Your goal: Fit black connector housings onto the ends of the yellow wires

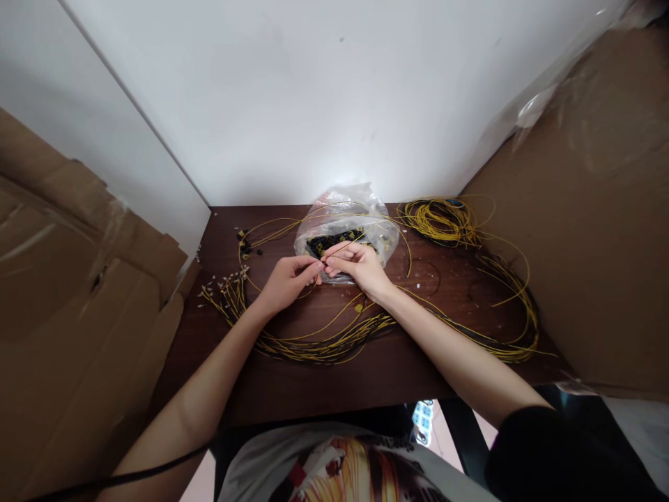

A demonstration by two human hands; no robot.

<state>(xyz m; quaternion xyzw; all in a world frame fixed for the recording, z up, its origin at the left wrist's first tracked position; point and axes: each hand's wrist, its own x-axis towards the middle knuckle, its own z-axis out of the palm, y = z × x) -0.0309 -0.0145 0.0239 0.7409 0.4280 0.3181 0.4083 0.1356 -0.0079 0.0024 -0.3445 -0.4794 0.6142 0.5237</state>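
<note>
My left hand (289, 282) and my right hand (360, 266) meet at the middle of the table, fingertips pinched close together. Between them runs a thin yellow and black wire, whose held end is too small and too covered by fingers to make out. Right behind my hands lies an open clear plastic bag (342, 199) with small black and yellow parts (334, 239) in it. Below my wrists a long bundle of yellow and black wires (324, 348) curves across the table, its left ends carrying small white tips (224, 284).
A coiled bunch of yellow wire (442, 222) lies at the back right of the dark brown table (293, 397). Several small black pieces (244, 244) sit at the back left. Cardboard (590, 209) stands on the right, more cardboard (67, 293) on the left, a white wall (334, 104) behind.
</note>
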